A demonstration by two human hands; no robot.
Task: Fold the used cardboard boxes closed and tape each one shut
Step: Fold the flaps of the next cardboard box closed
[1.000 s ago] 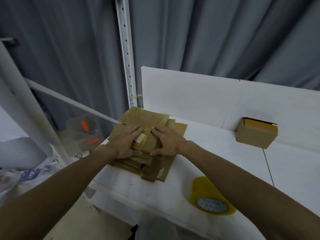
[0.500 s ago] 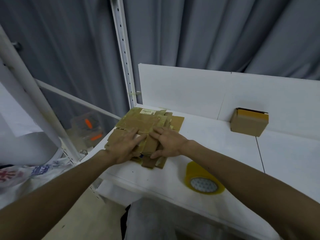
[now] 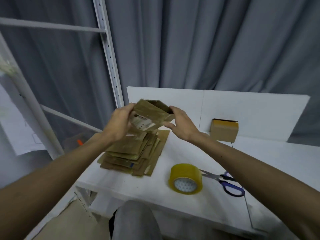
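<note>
The used cardboard box [image 3: 153,113] was held in the air above the far left part of the white table [image 3: 270,158], directly over a stack of flattened cardboard boxes [image 3: 133,155] and apart from it. It was tilted, partly opened out from flat, with its open end turned up and to the right so that the dark inside showed. A white shipping label [image 3: 143,122] lay on the face turned toward the camera.

The left hand [image 3: 119,126] gripped the box's left side, its fingers curled round the edge next to the label. The right hand [image 3: 181,124] held the right end, fingers hooked over the upper rim of the opening and the thumb pressed against the lower corner. Both forearms reached in from the bottom of the view.

The stack under the box lay unevenly near the table's left edge, the sheets fanned out of line.

Nearer the camera and to the right of the stack, a roll of yellowish clear packing tape [image 3: 186,179] lay on its side on the table. A pair of blue-handled scissors [image 3: 225,181] lay just beside it on the right, blades pointing toward the roll.

1 small closed cardboard box [image 3: 224,130] stood at the far edge of the table, against the white back panel [image 3: 251,108]. A white perforated shelf upright [image 3: 110,56] rose at the left, in front of a grey curtain [image 3: 207,40].
</note>
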